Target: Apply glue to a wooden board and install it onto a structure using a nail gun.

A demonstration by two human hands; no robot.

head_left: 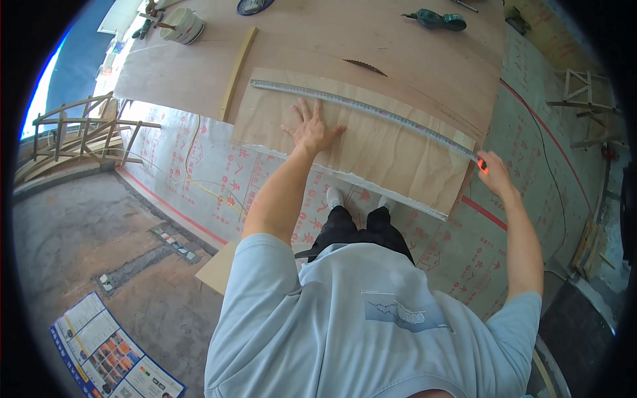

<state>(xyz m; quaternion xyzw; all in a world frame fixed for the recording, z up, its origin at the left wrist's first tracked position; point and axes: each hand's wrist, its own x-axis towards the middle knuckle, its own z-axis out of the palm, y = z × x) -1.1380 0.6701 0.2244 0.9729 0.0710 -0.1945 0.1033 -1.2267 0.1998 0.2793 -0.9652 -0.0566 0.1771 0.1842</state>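
Observation:
A rectangular plywood board [391,156] with a rough, whitish near edge lies on the worktable in front of me. My left hand [313,128] rests flat on its left part with the fingers spread. Along the board's far side stretches a tape measure blade [385,114], its end at the far left corner. At the right end, my right hand [497,174] is closed around the tape measure's orange and black case [482,164], just beyond the board's right edge. The palm side of that hand is hidden.
On the large worktable sheet [318,43] lie a wood strip [239,73], a dark serrated piece [365,67], a green power tool [436,20] and a white bucket [182,26]. Wooden frames [86,129] stand at the left. Printed protective sheeting [438,249] covers the floor.

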